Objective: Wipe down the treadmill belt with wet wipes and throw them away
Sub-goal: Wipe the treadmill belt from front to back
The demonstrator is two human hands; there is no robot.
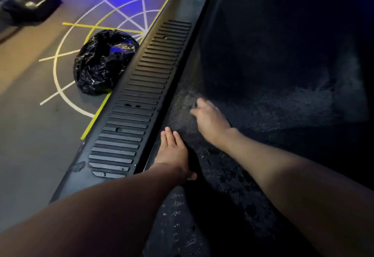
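Though its contents are hidden, the bag [101, 62] flanks the treadmill [141, 98].

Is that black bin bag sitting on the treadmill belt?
No, the black bin bag lies on the marked floor, on the far side of the ribbed side rail from the treadmill belt.

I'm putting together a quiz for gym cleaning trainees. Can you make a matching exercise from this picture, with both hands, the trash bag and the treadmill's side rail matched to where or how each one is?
Things:
1. left hand
2. right hand
3. black trash bag
4. ribbed side rail

Place or state:
A. on the floor, beside the rail
B. motion-blurred, farther up the treadmill belt
C. between floor and belt
D. flat on the belt's left edge, fingers straight

Pairs: 1-D, 2-B, 3-A, 4-C
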